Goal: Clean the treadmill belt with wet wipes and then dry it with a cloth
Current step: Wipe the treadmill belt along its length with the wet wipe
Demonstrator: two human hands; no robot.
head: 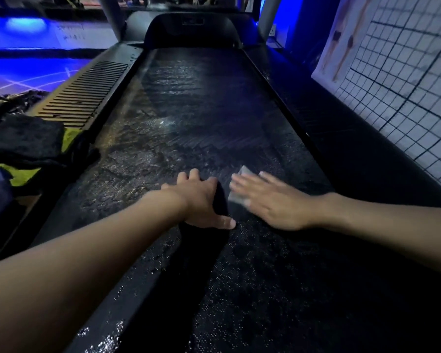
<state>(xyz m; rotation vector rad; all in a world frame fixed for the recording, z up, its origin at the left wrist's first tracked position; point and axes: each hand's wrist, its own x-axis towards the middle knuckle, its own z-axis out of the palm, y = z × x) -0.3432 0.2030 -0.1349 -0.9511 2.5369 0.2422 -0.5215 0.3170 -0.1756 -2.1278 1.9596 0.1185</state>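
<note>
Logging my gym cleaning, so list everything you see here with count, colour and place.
treadmill belt: one, black and wet-looking, centre
motor hood: one, black, belt's far end
ribbed side rail: one, tan, left of belt
cloth pile: one, black and yellow-green, near left
wet wipe: one, pale grey, on belt
gridded wall: one, white, right
poster: one, pale, on that wall
left hand: one, resting on belt
right hand: one, flat on the wipe

Wall [405, 103]: on the right, white tiles with dark grid lines.
Poster [341, 39]: hung on that wall, two standing body figures.
Floor [23, 72]: far left, glowing blue.
Side rail [84, 93]: left, tan, slatted.
</note>
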